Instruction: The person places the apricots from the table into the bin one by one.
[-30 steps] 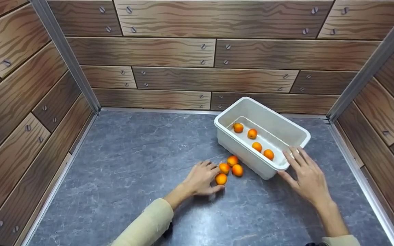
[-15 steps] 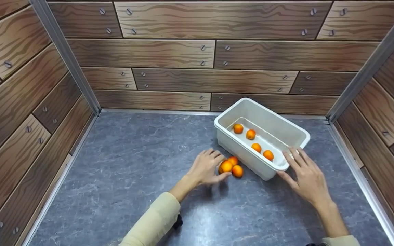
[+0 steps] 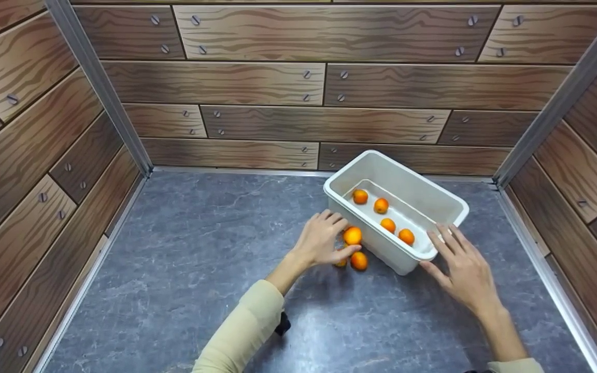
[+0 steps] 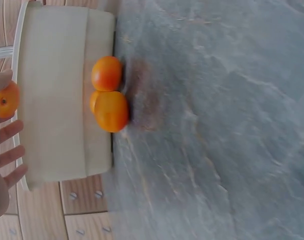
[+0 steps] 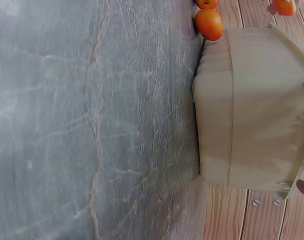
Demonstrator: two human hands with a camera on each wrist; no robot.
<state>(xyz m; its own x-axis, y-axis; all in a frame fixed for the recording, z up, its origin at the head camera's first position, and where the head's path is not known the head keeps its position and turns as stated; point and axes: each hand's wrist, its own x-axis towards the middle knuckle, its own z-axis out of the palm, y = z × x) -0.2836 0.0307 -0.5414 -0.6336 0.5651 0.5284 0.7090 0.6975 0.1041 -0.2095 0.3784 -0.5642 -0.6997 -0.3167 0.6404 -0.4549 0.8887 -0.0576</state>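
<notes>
Since the earlier frames, the left hand (image 3: 322, 239) has shifted away from the person and to the right, carrying one orange fruit (image 3: 352, 235) from the tabletop cluster to the near long side of the white bin (image 3: 381, 246). Right hand and bin have stayed practically where they were.

Thumb and fingers of the left hand pinch the fruit, thumb on the person's side. It is held above the tabletop (image 3: 215, 233), outside the bin; in the left wrist view it appears near the rim. Nearly round from above, it shows no clear long axis there; a small dark spot on its skin faces the left wrist camera.

Three loose fruits (image 4: 112, 112) sit bunched on the tabletop just beside the bin's near long wall. The bin stands upright, its long axis slanting from far left to near right. Inside, four more fruits (image 3: 387, 225) lie apart in a loose line roughly along that axis.

The right hand (image 3: 462, 272) grips nothing tightly: its fingers, spread and fairly straight, rest over the rim at the bin's right end, thumb by the near corner. Wood-patterned panels (image 3: 257, 83) stand behind.
</notes>
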